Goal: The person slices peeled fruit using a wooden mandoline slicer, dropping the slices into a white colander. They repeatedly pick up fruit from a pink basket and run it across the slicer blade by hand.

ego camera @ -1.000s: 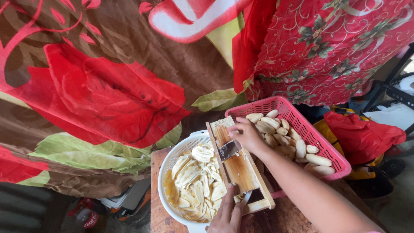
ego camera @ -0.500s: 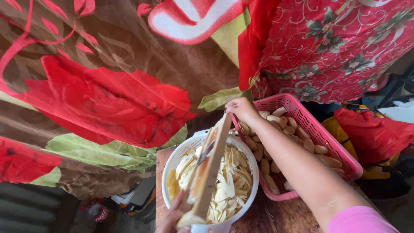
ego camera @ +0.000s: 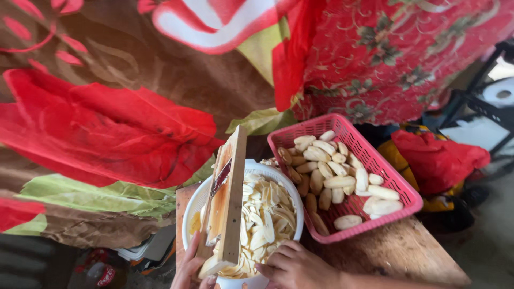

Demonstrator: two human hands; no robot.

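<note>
Both hands at bottom edge: left hand (ego camera: 188,267) grips wooden slicer board (ego camera: 226,200), tilted on edge over white bowl (ego camera: 193,206) w/ banana slices (ego camera: 265,214). Right hand (ego camera: 292,265) rests on bowl rim, fingers curled, holding nothing. Pink basket (ego camera: 332,124) of peeled bananas (ego camera: 332,171) touches bowl's right side.

Left hand (ego camera: 188,270) cut off by the bottom edge, fingers hidden behind the tilted wooden slicer board (ego camera: 225,200). Right hand (ego camera: 294,266) cropped at the wrist. White round bowl (ego camera: 295,199) partly hidden behind board; near rim out of frame.

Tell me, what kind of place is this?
Probably a home or small food-preparing spot: a wooden slicer over a white bowl of slices, a pink basket of peeled pieces, flowery cloths hung behind.
</note>
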